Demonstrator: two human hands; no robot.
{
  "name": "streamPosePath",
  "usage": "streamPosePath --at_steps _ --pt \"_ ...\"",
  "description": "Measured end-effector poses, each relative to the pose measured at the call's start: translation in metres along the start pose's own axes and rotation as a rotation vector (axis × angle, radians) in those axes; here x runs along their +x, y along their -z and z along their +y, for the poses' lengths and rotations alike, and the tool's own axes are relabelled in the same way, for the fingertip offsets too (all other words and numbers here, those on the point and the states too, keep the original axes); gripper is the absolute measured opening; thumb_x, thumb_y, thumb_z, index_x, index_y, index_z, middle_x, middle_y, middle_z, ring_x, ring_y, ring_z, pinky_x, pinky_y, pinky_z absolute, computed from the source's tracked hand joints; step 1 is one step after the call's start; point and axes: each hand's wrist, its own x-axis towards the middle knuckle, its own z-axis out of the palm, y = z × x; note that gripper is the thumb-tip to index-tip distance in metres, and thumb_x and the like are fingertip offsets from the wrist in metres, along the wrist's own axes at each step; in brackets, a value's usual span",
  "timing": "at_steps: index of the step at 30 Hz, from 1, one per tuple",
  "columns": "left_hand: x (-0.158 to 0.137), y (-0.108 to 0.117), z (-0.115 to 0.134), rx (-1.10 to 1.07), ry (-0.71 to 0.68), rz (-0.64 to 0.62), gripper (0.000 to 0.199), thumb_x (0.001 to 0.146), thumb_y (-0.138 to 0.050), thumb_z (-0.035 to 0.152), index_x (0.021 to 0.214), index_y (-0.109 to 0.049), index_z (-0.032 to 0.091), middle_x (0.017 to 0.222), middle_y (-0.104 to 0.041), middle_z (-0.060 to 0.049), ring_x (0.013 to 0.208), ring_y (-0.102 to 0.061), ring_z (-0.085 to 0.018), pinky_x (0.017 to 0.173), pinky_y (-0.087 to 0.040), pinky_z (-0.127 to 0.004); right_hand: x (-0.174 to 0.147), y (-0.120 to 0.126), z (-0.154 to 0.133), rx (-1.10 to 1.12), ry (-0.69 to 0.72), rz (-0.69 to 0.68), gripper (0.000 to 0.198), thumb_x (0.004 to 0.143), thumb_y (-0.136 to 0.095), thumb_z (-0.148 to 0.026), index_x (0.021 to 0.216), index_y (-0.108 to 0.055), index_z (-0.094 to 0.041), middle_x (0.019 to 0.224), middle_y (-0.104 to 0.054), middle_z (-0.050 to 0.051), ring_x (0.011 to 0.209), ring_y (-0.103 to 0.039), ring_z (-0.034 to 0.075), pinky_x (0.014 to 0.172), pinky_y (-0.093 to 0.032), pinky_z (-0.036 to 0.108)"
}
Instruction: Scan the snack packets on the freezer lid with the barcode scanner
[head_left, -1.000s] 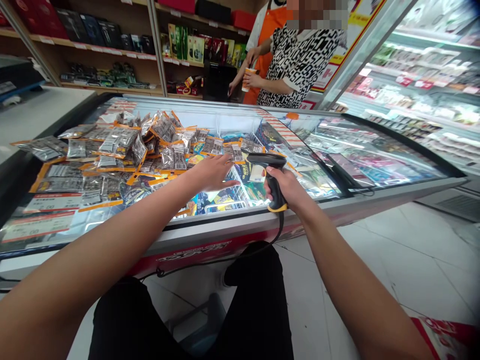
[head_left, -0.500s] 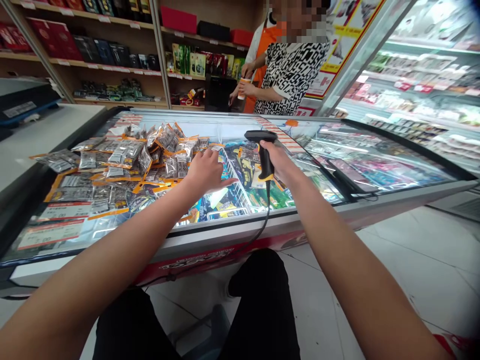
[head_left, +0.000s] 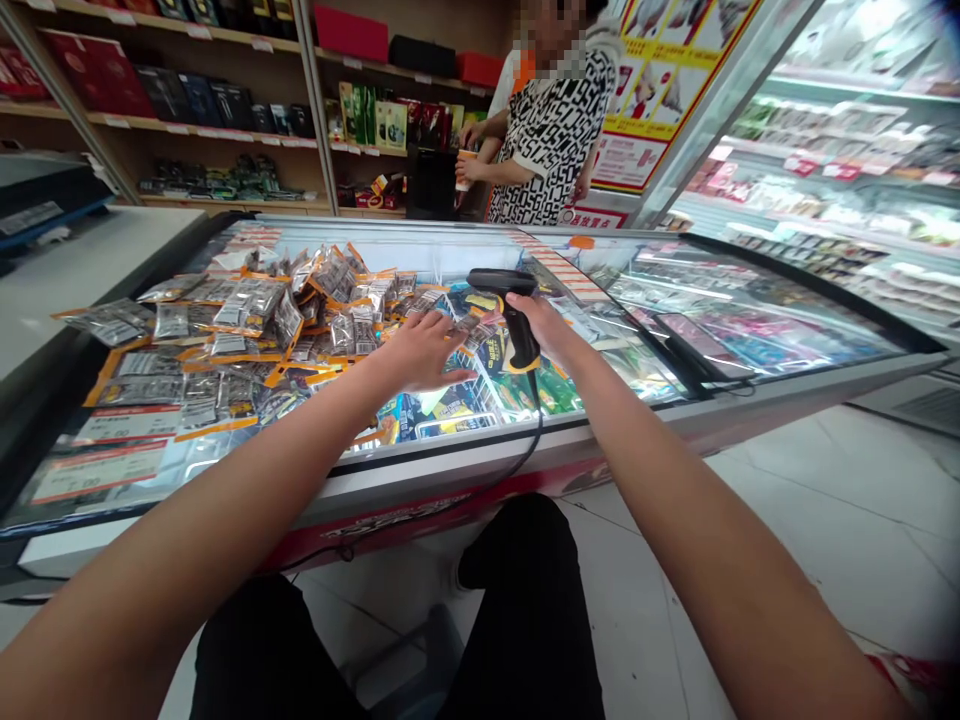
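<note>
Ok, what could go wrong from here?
1. The cable of the scanner in the right grip drapes over the freezer's front edge near the person's knee, so it might snag.
2. The packets are loosely heaped beside the left grip; a brush of the hand could slide some.
3. The leftmost packet lies across the dark side rim and might drop if nudged.

Black scanner (head_left: 519, 336) with yellow trim is being gripped by handle in right hand (head_left: 553, 328), head roughly level, pointing left, cable (head_left: 540, 415) being trailed from handle base. Grey-and-clear packets (head_left: 251, 305) with orange edges, printed labels are being supported by glass freezer top (head_left: 232, 458), heaped left of scanner, overlapping, turned at mixed angles, some tilted.
</note>
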Motion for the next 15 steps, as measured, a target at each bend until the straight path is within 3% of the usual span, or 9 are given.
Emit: streamPosePath --at_steps 3,7,15 --pt "0.002 0.000 0.007 0.060 0.035 0.053 0.084 0.103 -0.034 0.073 0.158 -0.052 0.013 0.158 -0.052 -0.025 0.144 -0.047 -0.043 0.116 -0.036 -0.054 -0.015 0.001 -0.004 0.021 0.026 -0.012 0.031 0.091 -0.072 -0.052 0.086 -0.063 -0.023 0.071 -0.071 0.004 0.063 -0.067 0.020 0.058 -0.055 0.029" --pt "0.008 -0.003 0.014 0.075 0.083 0.103 0.086 0.103 -0.032 0.073 0.154 -0.055 0.007 0.157 -0.051 -0.028 0.142 -0.047 -0.044 0.114 -0.037 -0.053 -0.046 0.004 -0.009 -0.006 -0.138 -0.040 0.033 0.094 -0.066 -0.052 0.080 -0.057 -0.023 0.061 -0.064 0.003 0.045 -0.057 0.016 0.041 -0.046 0.027" --pt "0.010 -0.008 0.009 0.045 0.126 0.097 0.088 0.102 -0.032 0.075 0.155 -0.052 0.008 0.157 -0.048 -0.028 0.141 -0.047 -0.043 0.114 -0.037 -0.052 -0.081 -0.001 -0.005 -0.016 -0.168 -0.086 0.028 0.092 -0.069 -0.046 0.084 -0.056 -0.023 0.053 -0.057 -0.002 0.038 -0.053 0.015 0.039 -0.044 0.026"
